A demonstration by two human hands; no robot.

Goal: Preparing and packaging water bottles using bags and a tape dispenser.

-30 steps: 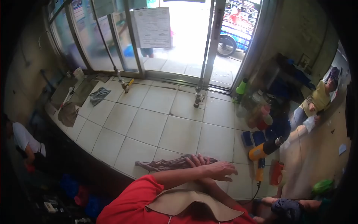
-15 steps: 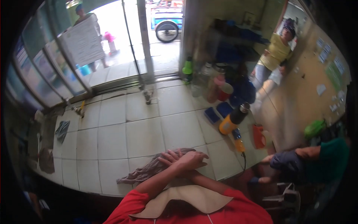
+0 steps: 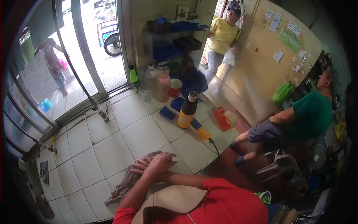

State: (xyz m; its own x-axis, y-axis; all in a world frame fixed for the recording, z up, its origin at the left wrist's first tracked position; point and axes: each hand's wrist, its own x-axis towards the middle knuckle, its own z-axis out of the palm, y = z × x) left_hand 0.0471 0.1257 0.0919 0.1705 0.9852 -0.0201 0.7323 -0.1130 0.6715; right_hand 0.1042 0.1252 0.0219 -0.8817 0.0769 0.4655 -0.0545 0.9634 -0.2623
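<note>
My forearms cross over the near edge of a white tiled counter point(image 3: 108, 149). My left hand point(image 3: 162, 163) lies on top, over my right wrist, its fingers loosely bent and apart with nothing in them. Beneath it, my right hand point(image 3: 141, 166) rests with fingers spread on a crumpled greyish-brown cloth point(image 3: 123, 186). The right palm is hidden by the left hand and forearm. To the right of the hands stand a yellow and black heat gun point(image 3: 186, 114) with its nozzle up and an orange tape dispenser point(image 3: 223, 119).
Beyond the heat gun are a blue box point(image 3: 167, 114), a red cup point(image 3: 175, 88), bottles and a green bottle point(image 3: 133, 78). Pipes with valves point(image 3: 100, 112) rise at the window. A person in yellow point(image 3: 225, 35) stands in the doorway; another in green point(image 3: 312, 115) sits at right.
My view has swung to the right, so the counter and its items appear further left and tilted. The seated person shows more fully. My crossed hands stay on the cloth.
</note>
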